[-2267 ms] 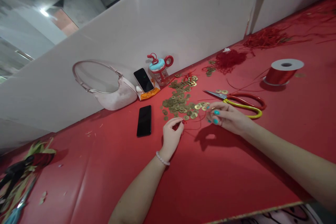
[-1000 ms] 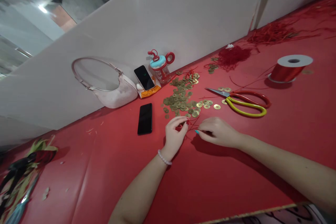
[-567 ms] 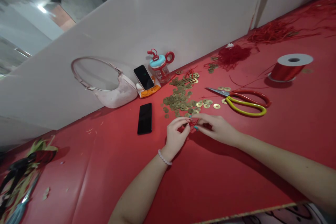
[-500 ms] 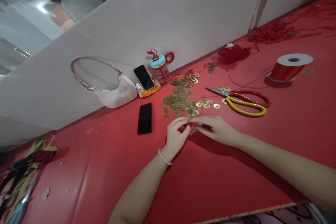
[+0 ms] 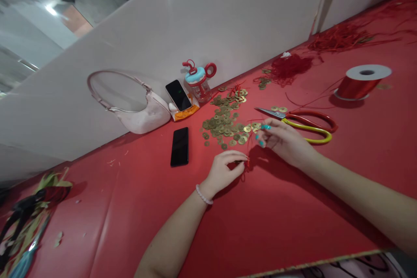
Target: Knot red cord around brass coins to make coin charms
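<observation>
My left hand (image 5: 227, 167), with a beaded bracelet at the wrist, is pinched on a red cord (image 5: 248, 163) whose small loops hang below the fingertips. A dark, thin edge shows between those fingers, too small to name. Up and to the right, my right hand (image 5: 286, 142) has its fingers curled together, with a thin strand of the same cord rising to the fingertips. Just beyond both hands lies a spread of brass-coloured coins (image 5: 224, 124) with holes in the middle. Scissors (image 5: 306, 127) with one red and one yellow handle lie behind my right hand.
A spool of red cord (image 5: 360, 82) stands at the right, with tangled red cord (image 5: 291, 69) near the wall. A black phone (image 5: 180, 147), a propped phone (image 5: 178, 95), a cup (image 5: 199, 82) and a white handbag (image 5: 143, 115) sit to the left.
My right hand has moved up and to the right, away from my left hand, drawing out a strand of cord. My left hand stays nearly in place, fingertips slightly further right.
</observation>
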`<state>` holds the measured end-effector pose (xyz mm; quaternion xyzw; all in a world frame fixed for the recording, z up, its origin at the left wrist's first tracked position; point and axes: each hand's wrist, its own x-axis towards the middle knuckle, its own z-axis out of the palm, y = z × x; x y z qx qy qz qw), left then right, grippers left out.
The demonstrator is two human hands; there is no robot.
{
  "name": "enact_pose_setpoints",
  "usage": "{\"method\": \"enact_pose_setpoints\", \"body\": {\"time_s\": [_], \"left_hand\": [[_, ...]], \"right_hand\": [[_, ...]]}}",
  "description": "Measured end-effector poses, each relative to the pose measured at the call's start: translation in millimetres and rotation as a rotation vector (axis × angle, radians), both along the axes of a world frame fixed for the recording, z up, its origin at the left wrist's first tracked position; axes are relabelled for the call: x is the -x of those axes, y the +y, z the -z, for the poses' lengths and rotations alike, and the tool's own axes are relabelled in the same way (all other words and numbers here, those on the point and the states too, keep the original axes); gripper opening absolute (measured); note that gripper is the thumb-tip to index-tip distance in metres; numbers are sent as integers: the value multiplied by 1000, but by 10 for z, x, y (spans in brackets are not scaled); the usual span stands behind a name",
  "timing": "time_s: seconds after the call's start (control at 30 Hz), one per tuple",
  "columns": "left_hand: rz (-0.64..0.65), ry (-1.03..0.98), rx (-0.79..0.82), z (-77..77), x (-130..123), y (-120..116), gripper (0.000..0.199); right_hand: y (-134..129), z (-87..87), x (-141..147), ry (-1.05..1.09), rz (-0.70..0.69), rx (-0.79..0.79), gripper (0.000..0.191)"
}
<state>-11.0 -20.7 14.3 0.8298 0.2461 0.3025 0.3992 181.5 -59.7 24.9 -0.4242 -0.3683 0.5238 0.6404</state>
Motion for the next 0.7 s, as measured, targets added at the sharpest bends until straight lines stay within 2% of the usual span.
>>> {"method": "enact_pose_setpoints", "body": {"time_s": [0.1,0.17,0.23,0.37,0.5,0.6,0.7], "left_hand": [[110,21,13,-20,13,-11,16],[171,18,25,-26,24,-15,16],[207,13,40,-26,36,-14,16],[222,-2,79,-17,53,3,15],[220,-41,83,-9,54,30,13],[203,-85,76,-12,54,42,11],[200,-104,108,-22,51,35,11]], "right_hand": [[30,-15,-129,16,36,-16,6],[40,-11,-187,-87,59,-58,2],[49,7,-215,-204,81,-105,7],[70,65,-190,-267,115,-141,8],[84,137,-110,-303,131,-26,12],[90,181,-57,-499,68,37,18],[85,189,-26,-727,29,4,21]]}}
